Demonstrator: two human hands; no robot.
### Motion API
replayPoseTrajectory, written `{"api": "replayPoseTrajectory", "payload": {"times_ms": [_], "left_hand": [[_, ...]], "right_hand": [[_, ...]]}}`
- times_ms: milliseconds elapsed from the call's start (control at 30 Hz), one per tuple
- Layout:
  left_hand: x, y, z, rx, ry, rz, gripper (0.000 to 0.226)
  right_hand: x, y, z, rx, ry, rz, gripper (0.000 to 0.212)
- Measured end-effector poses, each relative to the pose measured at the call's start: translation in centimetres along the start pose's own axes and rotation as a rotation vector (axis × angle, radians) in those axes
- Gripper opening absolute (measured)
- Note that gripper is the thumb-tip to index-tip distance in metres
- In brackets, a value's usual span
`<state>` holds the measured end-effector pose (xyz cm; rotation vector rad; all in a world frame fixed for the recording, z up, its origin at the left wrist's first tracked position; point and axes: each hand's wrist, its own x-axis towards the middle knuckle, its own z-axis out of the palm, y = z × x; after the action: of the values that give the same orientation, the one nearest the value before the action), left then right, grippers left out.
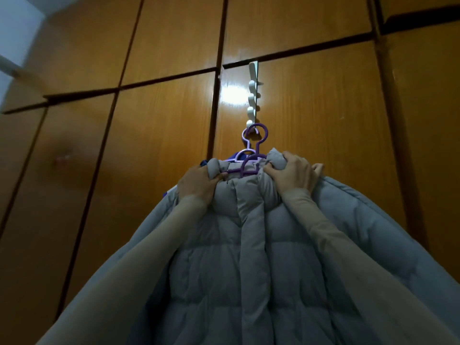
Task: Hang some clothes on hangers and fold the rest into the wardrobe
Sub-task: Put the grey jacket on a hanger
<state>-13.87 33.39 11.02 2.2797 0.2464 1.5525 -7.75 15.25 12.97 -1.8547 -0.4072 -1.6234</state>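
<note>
The single head-worn camera tilts steeply upward, close before the wardrobe doors (161, 115) and over-door hook rack (252, 95).

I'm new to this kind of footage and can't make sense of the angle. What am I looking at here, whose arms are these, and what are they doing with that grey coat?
There is no machine here. One camera sits on a person's head, tilted up, so the arms reaching in from the bottom are their own. Ahead is a brown wooden wardrobe. A white hook rack hangs over the top of one door, and two purple hangers hang from its lowest peg. A grey puffer coat is on the front hanger. The left hand grips the coat's collar on one side, the right hand grips it on the other. A bit of blue cloth peeks out behind the coat; what it is cannot be told.
</note>
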Motion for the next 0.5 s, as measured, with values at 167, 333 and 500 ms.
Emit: {"api": "replayPoseTrajectory", "payload": {"times_ms": [167, 333, 500], "left_hand": [[5.3, -2.1, 2.4, -0.005, 0.109, 0.020, 0.048], [10.3, -2.1, 3.4, -0.077, 0.111, 0.056, 0.047], [13.6, -2.3, 5.2, -0.110, 0.076, 0.031, 0.041]], "right_hand": [[3.3, -1.7, 3.0, -0.078, -0.002, 0.013, 0.038], [7.0, -2.9, 4.9, -0.155, 0.037, 0.045, 0.036], [8.9, -2.6, 7.1, -0.198, -0.019, 0.125, 0.040]]}}
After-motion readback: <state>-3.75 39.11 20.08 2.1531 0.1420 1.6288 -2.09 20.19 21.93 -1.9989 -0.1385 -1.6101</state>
